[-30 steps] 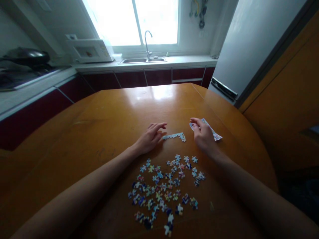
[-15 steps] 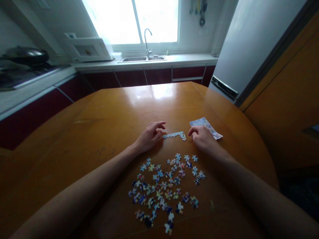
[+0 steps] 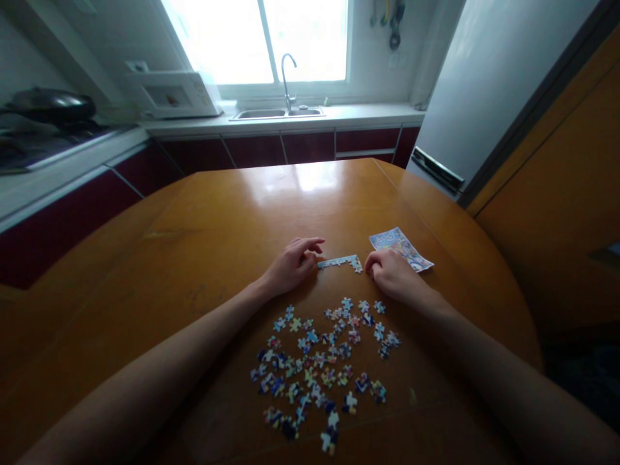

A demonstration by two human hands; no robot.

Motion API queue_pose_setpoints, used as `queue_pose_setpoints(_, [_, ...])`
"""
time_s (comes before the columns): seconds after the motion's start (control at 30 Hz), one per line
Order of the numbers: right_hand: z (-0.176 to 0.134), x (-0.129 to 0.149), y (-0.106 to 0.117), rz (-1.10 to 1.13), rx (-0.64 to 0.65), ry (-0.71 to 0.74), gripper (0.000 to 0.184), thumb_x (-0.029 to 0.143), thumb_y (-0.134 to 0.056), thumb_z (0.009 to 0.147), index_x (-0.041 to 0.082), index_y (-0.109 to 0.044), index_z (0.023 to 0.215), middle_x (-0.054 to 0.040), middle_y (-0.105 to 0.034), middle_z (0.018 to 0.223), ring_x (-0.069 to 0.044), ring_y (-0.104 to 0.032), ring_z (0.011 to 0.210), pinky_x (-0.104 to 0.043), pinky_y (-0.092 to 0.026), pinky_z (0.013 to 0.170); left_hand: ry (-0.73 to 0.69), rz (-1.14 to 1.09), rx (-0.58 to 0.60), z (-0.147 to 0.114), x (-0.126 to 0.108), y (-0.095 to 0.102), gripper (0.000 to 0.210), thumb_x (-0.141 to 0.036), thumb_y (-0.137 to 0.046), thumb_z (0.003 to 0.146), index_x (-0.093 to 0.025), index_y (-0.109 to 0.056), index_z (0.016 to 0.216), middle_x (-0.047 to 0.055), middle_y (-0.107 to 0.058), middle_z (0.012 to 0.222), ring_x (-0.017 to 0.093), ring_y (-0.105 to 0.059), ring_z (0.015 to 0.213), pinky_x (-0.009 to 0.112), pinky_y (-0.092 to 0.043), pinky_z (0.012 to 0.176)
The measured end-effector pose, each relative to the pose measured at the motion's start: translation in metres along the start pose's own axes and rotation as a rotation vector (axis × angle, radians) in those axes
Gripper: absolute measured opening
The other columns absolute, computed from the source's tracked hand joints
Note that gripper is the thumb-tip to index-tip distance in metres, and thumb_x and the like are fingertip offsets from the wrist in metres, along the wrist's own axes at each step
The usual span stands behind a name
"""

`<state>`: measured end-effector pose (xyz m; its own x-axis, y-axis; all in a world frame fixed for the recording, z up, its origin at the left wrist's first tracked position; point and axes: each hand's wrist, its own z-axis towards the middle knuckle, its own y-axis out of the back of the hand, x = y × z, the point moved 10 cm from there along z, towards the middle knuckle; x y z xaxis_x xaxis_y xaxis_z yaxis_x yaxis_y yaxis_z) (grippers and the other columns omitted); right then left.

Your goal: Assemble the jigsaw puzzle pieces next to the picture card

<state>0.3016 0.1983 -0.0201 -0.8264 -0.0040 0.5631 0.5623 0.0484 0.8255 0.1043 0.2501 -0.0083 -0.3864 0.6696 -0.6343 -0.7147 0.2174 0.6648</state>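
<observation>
Resting side by side near the centre of the frame, the two bare hands flank a short L-shaped strip of joined puzzle pieces (image 3: 355, 260), which lies flat on the wooden table (image 3: 232, 226). The left hand (image 3: 293, 266) is just beside the strip's left end, its fingers loosely bent and apart from one another, the index finger stretched toward the right of the frame; whether it touches the strip is hard to tell. The right hand (image 3: 391, 274), just right of the strip's short arm, has its fingers curled in toward the thumb (whether a piece is pinched there, I cannot tell). Beyond it, right of centre, a printed picture sheet (image 3: 405, 247) lies at a slant, its lower edge partly hidden by that hand. The loose puzzle pieces (image 3: 320, 360) spread over the lower middle of the frame, between the forearms, some overlapping. Across the top run a bright window (image 3: 310, 39), a tap (image 3: 285, 84) and a sink (image 3: 261, 115); a white microwave (image 3: 177, 95) and a dark pan (image 3: 55, 106) occupy the upper left, and a tall fridge (image 3: 484, 97) the upper right.
</observation>
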Motion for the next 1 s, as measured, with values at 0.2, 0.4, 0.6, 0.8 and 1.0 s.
queue_pose_setpoints(0.2, [-0.004, 0.004, -0.004, -0.008, 0.109, 0.081, 0.027, 0.005, -0.051, 0.08, 0.019, -0.074, 0.079, -0.0064, -0.074, 0.082, -0.018, -0.063, 0.076, -0.026, -0.042, 0.07, -0.016, 0.009, 0.008, 0.001, -0.001, 0.0, 0.034, -0.017, -0.053, 0.093, -0.019, -0.061, 0.127, 0.009, -0.068, 0.105, 0.018, -0.064, 0.093, 0.035, -0.055, 0.082])
queue_pose_setpoints(0.4, [-0.012, 0.007, -0.004, 0.014, 0.149, 0.158, 0.024, 0.005, -0.057, 0.078, 0.021, -0.073, 0.071, -0.0055, -0.073, 0.077, -0.019, -0.063, 0.07, -0.029, -0.043, 0.066, -0.027, 0.013, 0.008, 0.0, -0.001, 0.0, 0.034, -0.017, -0.053, 0.093, -0.019, -0.062, 0.125, 0.009, -0.068, 0.105, 0.02, -0.064, 0.097, 0.037, -0.055, 0.084])
queue_pose_setpoints(0.6, [-0.026, 0.011, -0.006, 0.072, 0.309, 0.178, 0.016, 0.006, -0.066, 0.071, 0.021, -0.07, 0.067, 0.0013, -0.064, 0.062, -0.013, -0.053, 0.055, -0.025, -0.036, 0.053, -0.041, 0.024, 0.007, 0.001, -0.003, 0.001, 0.033, -0.018, -0.053, 0.093, -0.019, -0.063, 0.124, 0.008, -0.07, 0.104, 0.019, -0.065, 0.096, 0.037, -0.055, 0.084])
queue_pose_setpoints(0.8, [-0.043, 0.018, -0.011, -0.083, 0.422, 0.226, 0.019, 0.009, -0.074, 0.062, 0.022, -0.065, 0.073, 0.0017, -0.065, 0.074, -0.014, -0.053, 0.064, -0.025, -0.033, 0.054, -0.048, 0.035, 0.009, 0.001, -0.005, 0.0, 0.032, -0.016, -0.052, 0.092, -0.019, -0.063, 0.123, 0.008, -0.07, 0.103, 0.019, -0.065, 0.097, 0.037, -0.054, 0.087])
queue_pose_setpoints(1.0, [-0.047, 0.025, -0.009, -0.075, 0.41, 0.255, 0.02, 0.003, -0.069, 0.063, 0.021, -0.063, 0.07, 0.0005, -0.064, 0.073, -0.014, -0.053, 0.064, -0.025, -0.032, 0.055, -0.052, 0.027, 0.005, 0.001, -0.006, 0.0, 0.032, -0.017, -0.052, 0.093, -0.019, -0.063, 0.123, 0.008, -0.07, 0.102, 0.019, -0.065, 0.096, 0.037, -0.054, 0.087])
